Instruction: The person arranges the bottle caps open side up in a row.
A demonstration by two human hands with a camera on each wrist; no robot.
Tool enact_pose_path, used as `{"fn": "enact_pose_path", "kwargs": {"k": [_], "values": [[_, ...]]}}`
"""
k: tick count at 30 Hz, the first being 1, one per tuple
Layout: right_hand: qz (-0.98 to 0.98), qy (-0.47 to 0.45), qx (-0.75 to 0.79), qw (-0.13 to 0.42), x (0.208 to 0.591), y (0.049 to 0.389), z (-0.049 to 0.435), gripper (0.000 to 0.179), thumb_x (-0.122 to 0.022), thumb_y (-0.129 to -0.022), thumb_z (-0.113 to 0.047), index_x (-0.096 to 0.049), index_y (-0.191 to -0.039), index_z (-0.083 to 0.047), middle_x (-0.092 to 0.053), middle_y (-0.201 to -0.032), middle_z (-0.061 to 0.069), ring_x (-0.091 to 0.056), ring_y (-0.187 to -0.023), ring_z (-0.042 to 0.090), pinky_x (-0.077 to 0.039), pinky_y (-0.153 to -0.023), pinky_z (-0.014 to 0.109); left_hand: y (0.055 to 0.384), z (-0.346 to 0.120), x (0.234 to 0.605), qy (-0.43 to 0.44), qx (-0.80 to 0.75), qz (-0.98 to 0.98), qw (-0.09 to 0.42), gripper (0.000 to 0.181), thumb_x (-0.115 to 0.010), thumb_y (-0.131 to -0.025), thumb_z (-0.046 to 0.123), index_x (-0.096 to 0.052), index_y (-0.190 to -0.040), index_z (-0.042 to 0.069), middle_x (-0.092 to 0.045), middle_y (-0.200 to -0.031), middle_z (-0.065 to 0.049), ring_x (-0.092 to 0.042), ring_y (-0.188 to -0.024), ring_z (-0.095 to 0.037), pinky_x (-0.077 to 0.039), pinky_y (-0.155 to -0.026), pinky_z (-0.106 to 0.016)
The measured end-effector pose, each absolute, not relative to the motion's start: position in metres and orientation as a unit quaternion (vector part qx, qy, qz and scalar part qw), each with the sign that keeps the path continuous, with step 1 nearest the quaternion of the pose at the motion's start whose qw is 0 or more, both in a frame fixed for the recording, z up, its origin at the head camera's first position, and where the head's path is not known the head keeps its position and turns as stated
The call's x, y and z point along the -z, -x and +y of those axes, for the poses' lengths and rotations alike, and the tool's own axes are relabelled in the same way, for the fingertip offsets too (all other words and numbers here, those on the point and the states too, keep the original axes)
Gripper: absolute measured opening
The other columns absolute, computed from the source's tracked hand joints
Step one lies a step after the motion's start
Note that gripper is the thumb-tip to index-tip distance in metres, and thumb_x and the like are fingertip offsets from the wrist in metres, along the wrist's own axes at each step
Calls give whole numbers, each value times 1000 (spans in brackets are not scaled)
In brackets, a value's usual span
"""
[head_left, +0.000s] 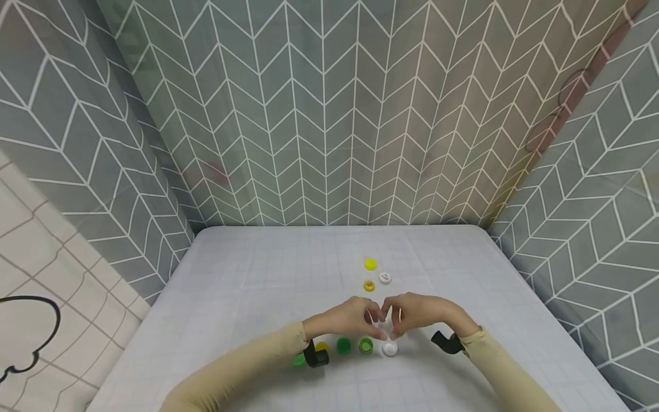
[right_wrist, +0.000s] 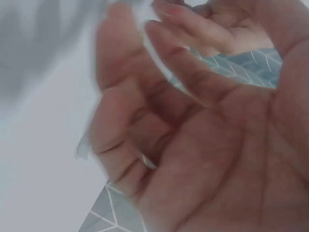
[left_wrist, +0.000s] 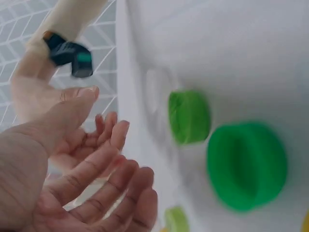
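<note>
In the head view my left hand and right hand meet over the table, their bent fingers and thumbs close together around a small gap. Nothing shows between the thumb and loosely curved fingers of the left hand in the left wrist view. The fingers of the right hand bend toward its palm, with no object visible in it. Just below the fingertips lies a white cap. Left of it sit a light green cap and a dark green cap, hollow side visible in the left wrist view.
Beyond the hands lie a bright yellow cap, a white printed cap and an orange-yellow cap. Near the left wrist are another yellow cap and a green cap. Patterned curtains surround the pale table.
</note>
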State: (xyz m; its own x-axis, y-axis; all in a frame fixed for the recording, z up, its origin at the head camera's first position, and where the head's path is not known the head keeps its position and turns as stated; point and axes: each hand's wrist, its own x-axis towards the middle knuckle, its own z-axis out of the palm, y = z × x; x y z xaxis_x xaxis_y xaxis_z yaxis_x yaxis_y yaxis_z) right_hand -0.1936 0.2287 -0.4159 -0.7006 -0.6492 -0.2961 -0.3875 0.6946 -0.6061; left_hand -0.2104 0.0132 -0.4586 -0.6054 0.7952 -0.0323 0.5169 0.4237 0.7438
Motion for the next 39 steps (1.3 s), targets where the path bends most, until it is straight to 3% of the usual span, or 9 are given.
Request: {"fn": "enact_pose_path", "kwargs": {"k": [5,9,12,15,19,26,31,39], "values": [[867,306,334,207,413,206,241,48,-75,-84,-24,-54,-125,-11,-65,-95,6,-62,-80,16,-51,-68,23,230,-2,450,-375,-410,810,187,34,-77,-83,33,-70,-106,9,-71,-97,2,-63,-81,-1,-51,-71,-19],[854,292,400,161,413,215,247,56,-73,-87,-23,-47,-135,-11,-63,-107,19,-64,-86,23,-53,-75,26,247,-15,448,-333,-465,792,213,35,-75,-84,35,-70,-108,10,-71,-103,1,-67,-89,-16,-55,-78,-31],[850,272,431,132,416,221,250,55,-71,-89,-21,-46,-137,-11,-61,-111,22,-64,-87,24,-52,-73,27,259,-24,448,-307,-492,783,225,38,-75,-83,36,-70,-110,9,-72,-104,2,-67,-93,-27,-55,-81,-39],[856,252,437,116,421,228,252,52,-69,-90,-20,-48,-136,-10,-62,-111,20,-63,-86,24,-51,-67,28,269,-32,451,-288,-498,787,222,44,-76,-83,38,-69,-112,6,-72,-100,3,-67,-93,-27,-56,-81,-41],[863,235,432,119,429,235,255,51,-70,-90,-22,-50,-135,-9,-63,-112,20,-60,-87,26,-50,-64,32,280,-40,458,-265,-501,796,212,45,-76,-82,37,-68,-113,6,-71,-100,3,-66,-89,-22,-56,-81,-39],[866,231,427,117,433,239,255,48,-70,-89,-24,-54,-133,-12,-65,-112,20,-60,-84,21,-49,-63,30,292,-45,464,-253,-504,802,199,43,-76,-82,36,-68,-113,7,-71,-100,1,-65,-92,-29,-56,-79,-37],[864,241,426,120,437,242,250,47,-70,-89,-22,-55,-131,-7,-66,-108,19,-60,-80,18,-49,-62,31,296,-41,467,-257,-499,803,199,44,-77,-82,34,-67,-115,6,-71,-97,2,-66,-87,-24,-56,-76,-34],[850,266,426,156,451,246,237,49,-69,-89,-15,-52,-133,0,-66,-106,21,-59,-85,25,-45,-65,22,298,-32,479,-244,-482,814,213,39,-80,-80,25,-67,-114,9,-70,-89,-1,-67,-74,-15,-55,-67,-29]]}}
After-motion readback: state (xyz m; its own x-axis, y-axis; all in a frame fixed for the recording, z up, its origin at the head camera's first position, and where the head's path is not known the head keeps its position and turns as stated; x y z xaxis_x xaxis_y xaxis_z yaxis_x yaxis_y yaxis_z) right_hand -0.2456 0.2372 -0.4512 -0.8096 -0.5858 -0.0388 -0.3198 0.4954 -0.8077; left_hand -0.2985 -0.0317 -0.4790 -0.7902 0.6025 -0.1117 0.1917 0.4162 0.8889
